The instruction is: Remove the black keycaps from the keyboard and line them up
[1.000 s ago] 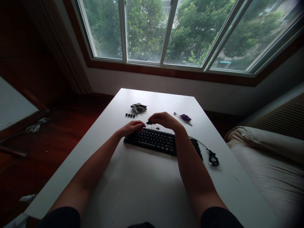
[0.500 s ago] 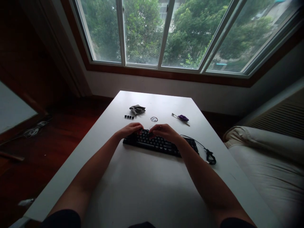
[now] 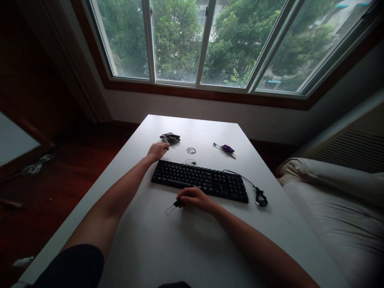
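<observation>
A black keyboard (image 3: pixel 198 178) lies across the white table (image 3: pixel 150 240). Beyond its far left corner, my left hand (image 3: pixel 157 151) is down by the tabletop with its fingers pinched together; a small black keycap (image 3: pixel 167 148) shows at the fingertips. The same hand covers the spot of the small row of black keycaps. On the near side of the keyboard, my right hand (image 3: pixel 193 198) is closed around the black handle of a wire keycap puller (image 3: pixel 174 207), whose wire loops point left and toward me.
A crumpled grey cloth (image 3: pixel 170 138) lies beyond my left hand. Two small round flat things (image 3: pixel 191 151) lie behind the keyboard. A brush (image 3: pixel 220 148) rests with a purple bundle (image 3: pixel 228 149) at the far right. The keyboard's coiled cable (image 3: pixel 261 197) is at the right.
My left hand has left the keyboard and moved up and left to the keycap row. My right hand has drawn back toward me off the keys, bringing the keycap puller along.
</observation>
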`<state>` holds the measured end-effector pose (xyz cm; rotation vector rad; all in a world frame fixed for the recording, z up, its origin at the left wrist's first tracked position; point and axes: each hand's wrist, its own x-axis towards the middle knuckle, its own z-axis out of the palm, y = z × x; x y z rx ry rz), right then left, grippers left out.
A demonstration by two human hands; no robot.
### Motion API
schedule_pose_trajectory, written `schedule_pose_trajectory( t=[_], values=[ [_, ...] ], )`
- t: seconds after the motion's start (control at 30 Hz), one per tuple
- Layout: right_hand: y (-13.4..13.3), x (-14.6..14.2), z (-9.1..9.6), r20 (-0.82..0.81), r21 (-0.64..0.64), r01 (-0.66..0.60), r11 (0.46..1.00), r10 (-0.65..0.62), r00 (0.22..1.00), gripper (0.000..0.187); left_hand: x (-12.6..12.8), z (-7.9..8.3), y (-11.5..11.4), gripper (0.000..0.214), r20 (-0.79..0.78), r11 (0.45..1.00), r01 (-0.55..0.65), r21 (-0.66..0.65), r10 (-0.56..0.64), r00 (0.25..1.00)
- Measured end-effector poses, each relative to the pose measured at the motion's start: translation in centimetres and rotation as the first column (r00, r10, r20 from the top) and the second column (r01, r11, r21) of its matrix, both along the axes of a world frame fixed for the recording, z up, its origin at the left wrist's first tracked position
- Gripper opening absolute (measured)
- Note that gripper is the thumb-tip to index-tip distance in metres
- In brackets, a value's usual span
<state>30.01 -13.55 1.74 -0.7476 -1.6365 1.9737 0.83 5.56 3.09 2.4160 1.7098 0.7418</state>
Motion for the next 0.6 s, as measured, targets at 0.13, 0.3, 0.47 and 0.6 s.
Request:
schedule_pose_trajectory(
  t=[0.13,0.3,0.47,0.6],
  values=[
    [0.3,0.3,0.4,0.005,0.007,-0.002,1.0,0.002,1.0,0.04,1.0,0.0,1.0,0.029,-0.141,0.999,0.017,0.048,-0.01,0.99],
    [0.4,0.5,0.3,0.006,0.004,-0.021,1.0,0.021,1.0,0.038,1.4,-0.5,1.8,0.026,-0.182,1.0,0.012,0.029,-0.006,0.983],
    [0.5,0.5,0.4,-0.002,0.006,-0.031,0.999,0.031,1.0,0.04,1.3,-0.9,2.1,0.026,-0.168,0.999,-0.024,0.036,0.03,0.985],
    [0.5,0.4,0.6,0.014,0.003,-0.027,1.0,0.027,1.0,0.042,1.0,-1.1,2.2,0.029,-0.148,0.999,-0.027,0.038,0.032,0.988]
  ],
)
